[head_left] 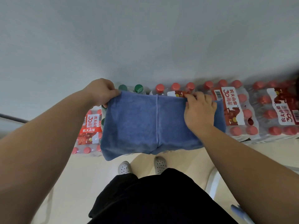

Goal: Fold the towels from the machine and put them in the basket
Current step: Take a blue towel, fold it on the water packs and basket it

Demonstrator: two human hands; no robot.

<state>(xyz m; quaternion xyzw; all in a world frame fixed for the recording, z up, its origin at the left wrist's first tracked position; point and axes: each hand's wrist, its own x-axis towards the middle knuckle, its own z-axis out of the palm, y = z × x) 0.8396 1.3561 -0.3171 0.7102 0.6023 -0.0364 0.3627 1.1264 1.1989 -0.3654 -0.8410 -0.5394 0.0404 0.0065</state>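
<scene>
At far left, a shrink-wrapped pack of red-capped water bottles (pixel 89 126) carries a red-and-white label reading 农夫山泉 and 30周年. The left hand (pixel 100 92), arm stretched forward, pinches the upper left corner of the blue terry towel (pixel 137 123). The towel spreads between both hands, in front of the packs by the grey wall (pixel 145 38); whether it rests on them cannot be told. Green-capped bottles (pixel 138 88) peek above its edge. The right hand (pixel 199 109), knuckles up, grips the top edge towards the right. Beyond it, more red-capped packs (pixel 233 109) show 农夫山泉 30周年 and a barcode.
</scene>
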